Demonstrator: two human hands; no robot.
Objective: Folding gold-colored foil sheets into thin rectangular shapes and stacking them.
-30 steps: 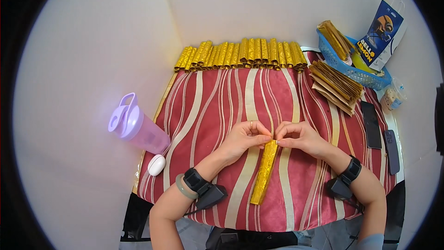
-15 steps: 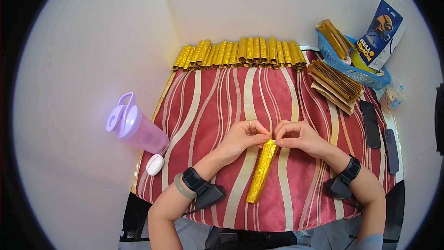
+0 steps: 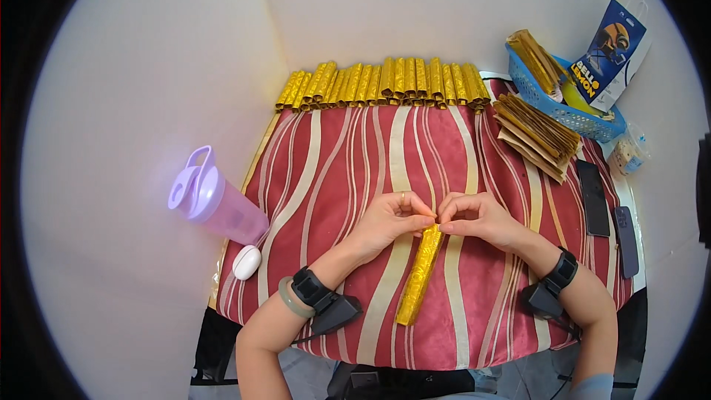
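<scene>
A long gold foil paper tube [image 3: 419,275] lies slantwise on the striped red cloth [image 3: 296,200], its near end toward me. At its far end, my left hand [image 3: 392,224] pinches the left edge between thumb and fingers. My right hand [image 3: 483,222] pinches the same end from the right, and the two sets of fingertips nearly meet. The fingers hide the tube's far opening. Both wrists wear black straps with dark boxes, and a pale bangle rings my left forearm.
Several similar gold tubes [image 3: 381,85] are stacked along the back edge. Gold paper sheets [image 3: 537,133] lie by a blue basket [image 3: 544,104] at back right. Two phones [image 3: 592,198] and a plastic cup [image 3: 629,152] are right; a purple bottle [image 3: 222,204] and white oval case [image 3: 246,262] left.
Both hands keep their pinch at the tube's far end, with only tiny finger shifts. The view has moved very slightly.
</scene>
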